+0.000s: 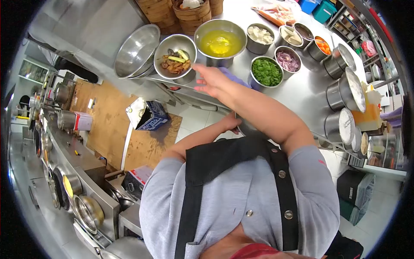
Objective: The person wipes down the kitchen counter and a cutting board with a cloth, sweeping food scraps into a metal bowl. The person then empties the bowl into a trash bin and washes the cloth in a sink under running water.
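Observation:
My right hand (209,80) reaches across to the left with its fingers apart and nothing in it. It is beside a steel bowl (158,69) of brown cooked pieces (174,67) and pale green-yellow strips. Lower down, my left hand (231,123) is closed at the rim of a metal bowl (248,130), held near my body and mostly hidden behind my right forearm. A larger steel bowl of yellow liquid (221,43) stands just beyond my right hand. A purple cloth (235,77) lies on the counter beside my right wrist.
Steel pots hold chopped green herbs (266,72), sliced purple onion (287,61), white pieces (259,34) and orange pieces (322,45). Empty steel bowls (138,49) stand at the left, bamboo steamers (192,17) behind. A cardboard box (152,118) sits on the floor.

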Tool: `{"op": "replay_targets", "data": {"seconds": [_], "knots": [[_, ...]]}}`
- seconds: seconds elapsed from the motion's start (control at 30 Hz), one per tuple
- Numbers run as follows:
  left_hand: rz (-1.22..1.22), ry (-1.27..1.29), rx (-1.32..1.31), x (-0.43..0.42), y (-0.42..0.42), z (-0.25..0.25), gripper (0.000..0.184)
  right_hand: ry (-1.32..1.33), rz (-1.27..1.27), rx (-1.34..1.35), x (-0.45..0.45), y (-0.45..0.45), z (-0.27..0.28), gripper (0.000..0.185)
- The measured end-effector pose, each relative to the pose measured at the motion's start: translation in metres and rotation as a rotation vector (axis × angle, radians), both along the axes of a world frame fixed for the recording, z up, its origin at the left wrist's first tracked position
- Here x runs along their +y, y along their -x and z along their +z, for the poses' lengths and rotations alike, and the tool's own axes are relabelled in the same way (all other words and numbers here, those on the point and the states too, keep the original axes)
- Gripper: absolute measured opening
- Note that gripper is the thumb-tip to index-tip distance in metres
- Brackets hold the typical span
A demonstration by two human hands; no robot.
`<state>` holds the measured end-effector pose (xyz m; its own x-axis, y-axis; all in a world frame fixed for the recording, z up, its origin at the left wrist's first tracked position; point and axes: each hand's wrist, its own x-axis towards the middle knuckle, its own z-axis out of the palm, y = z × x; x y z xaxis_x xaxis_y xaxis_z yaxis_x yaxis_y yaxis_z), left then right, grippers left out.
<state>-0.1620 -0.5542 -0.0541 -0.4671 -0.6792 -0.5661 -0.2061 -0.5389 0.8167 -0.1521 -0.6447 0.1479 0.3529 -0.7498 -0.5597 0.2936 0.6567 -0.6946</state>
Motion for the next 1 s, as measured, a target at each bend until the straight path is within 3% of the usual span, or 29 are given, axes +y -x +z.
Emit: {"op": "replay_targets", "data": {"seconds": [0.13, 0.23, 0.33, 0.4, 0.47, 0.53, 0.6, 0.77, 0.83, 0.9, 1.0], "knots": [[-0.035, -0.018, 0.051, 0.001, -0.006, 0.009, 0.06, 0.051, -0.105, 0.095, -0.018, -0.044, -0.019, 0.041], [-0.066, -0.001, 0.06, 0.001, -0.008, 0.039, 0.055, 0.118, -0.245, 0.181, -0.016, -0.061, -0.015, 0.052], [-0.047, 0.0, 0.048, -0.005, -0.006, 0.029, 0.054, 0.177, -0.295, 0.264, -0.017, -0.066, -0.019, 0.05], [-0.029, -0.012, 0.041, -0.008, -0.005, 0.018, 0.054, 0.233, -0.168, 0.288, -0.01, -0.061, -0.02, 0.064], [-0.014, -0.029, 0.038, -0.01, -0.003, 0.011, 0.053, 0.239, -0.141, 0.339, -0.003, -0.062, -0.033, 0.062], [-0.001, -0.047, 0.033, -0.011, -0.002, 0.008, 0.053, 0.149, -0.112, 0.162, 0.017, -0.047, -0.018, 0.065], [0.006, -0.066, 0.025, -0.012, -0.001, 0.006, 0.052, 0.158, 0.032, 0.089, 0.038, -0.016, 0.01, 0.066], [0.03, -0.093, 0.015, -0.013, 0.003, 0.002, 0.051, 0.235, 0.058, -0.216, 0.079, 0.108, 0.065, 0.062], [0.051, -0.106, 0.01, -0.012, 0.005, -0.001, 0.051, 0.273, 0.014, -0.057, 0.087, 0.175, 0.067, 0.051], [0.063, -0.119, 0.016, -0.007, 0.008, -0.004, 0.05, 0.334, -0.138, -0.002, 0.109, 0.228, 0.105, 0.043], [0.004, -0.14, -0.012, -0.008, 0.01, -0.008, 0.05, 0.339, -0.412, 0.118, 0.115, 0.295, 0.101, 0.044]]}}
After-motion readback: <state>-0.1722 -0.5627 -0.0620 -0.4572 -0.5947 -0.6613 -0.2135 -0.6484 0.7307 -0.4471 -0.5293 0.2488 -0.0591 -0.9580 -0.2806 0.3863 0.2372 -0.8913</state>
